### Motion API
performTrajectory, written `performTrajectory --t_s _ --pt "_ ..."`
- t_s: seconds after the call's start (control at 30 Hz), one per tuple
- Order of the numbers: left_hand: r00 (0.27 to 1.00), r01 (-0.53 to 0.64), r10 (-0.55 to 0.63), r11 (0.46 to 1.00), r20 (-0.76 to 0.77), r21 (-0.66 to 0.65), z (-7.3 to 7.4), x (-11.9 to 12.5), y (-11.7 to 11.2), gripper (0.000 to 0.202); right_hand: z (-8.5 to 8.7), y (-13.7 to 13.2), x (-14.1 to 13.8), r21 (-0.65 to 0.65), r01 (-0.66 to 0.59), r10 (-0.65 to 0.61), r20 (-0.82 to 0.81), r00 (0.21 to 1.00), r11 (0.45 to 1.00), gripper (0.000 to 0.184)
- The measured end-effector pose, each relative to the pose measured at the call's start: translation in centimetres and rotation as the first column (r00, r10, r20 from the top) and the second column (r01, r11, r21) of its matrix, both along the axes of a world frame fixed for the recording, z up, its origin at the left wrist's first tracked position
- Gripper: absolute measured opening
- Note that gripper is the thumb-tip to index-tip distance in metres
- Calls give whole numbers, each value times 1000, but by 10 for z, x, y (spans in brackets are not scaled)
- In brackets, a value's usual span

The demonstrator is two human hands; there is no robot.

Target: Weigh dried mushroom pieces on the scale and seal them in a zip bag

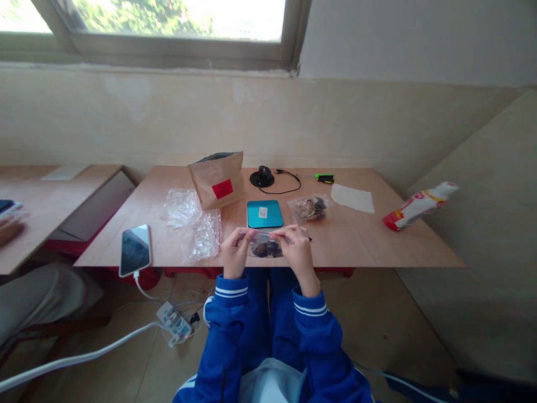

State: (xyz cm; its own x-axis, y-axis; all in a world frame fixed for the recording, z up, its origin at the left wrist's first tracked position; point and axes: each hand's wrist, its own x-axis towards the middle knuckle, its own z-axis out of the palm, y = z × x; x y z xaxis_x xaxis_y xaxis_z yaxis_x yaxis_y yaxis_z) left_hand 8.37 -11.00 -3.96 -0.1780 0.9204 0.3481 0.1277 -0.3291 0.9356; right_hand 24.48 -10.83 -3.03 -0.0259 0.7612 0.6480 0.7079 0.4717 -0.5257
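Between my two hands is a small clear zip bag (267, 250) with dark pieces inside, held at the desk's front edge. My left hand (235, 251) pinches the bag's top edge at its left end. At the right end, my right hand (297, 251) pinches the same edge between thumb and finger. Just beyond the bag lies a flat teal device with a white label (265, 214). A second clear bag (311, 207), filled with brownish dried pieces, rests to the right of it. Several clear plastic bags (197, 226) lie in a loose pile left of my hands.
A brown paper pouch (218, 182) with a red label stands behind the bags. Farther back are a black round-based device with a cable (263, 177), a green-black tool (324, 178) and white paper (353, 198). A bottle (419, 207) stands right, a charging phone (135, 249) left. A person's leg (46, 299) is at far left.
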Motion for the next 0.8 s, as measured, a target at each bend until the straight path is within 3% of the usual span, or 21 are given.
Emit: performTrajectory --t_s 0.27,0.47,0.6,0.8 --pt "997 76 -77 996 -26 -45 1 6 1 26 -3 -2 1 3 61 -61 53 997 998 24" --pt "1000 -13 13 1000 19 -2 -1 10 0 23 9 -5 -3 -49 -34 39 95 995 998 10" --pt "999 -28 28 1000 -43 12 -5 12 1 23 13 -1 -10 -44 -95 99 110 989 995 8" --pt "990 -42 46 999 -132 34 0 18 -2 21 9 9 -15 -12 -60 61 94 994 998 24"
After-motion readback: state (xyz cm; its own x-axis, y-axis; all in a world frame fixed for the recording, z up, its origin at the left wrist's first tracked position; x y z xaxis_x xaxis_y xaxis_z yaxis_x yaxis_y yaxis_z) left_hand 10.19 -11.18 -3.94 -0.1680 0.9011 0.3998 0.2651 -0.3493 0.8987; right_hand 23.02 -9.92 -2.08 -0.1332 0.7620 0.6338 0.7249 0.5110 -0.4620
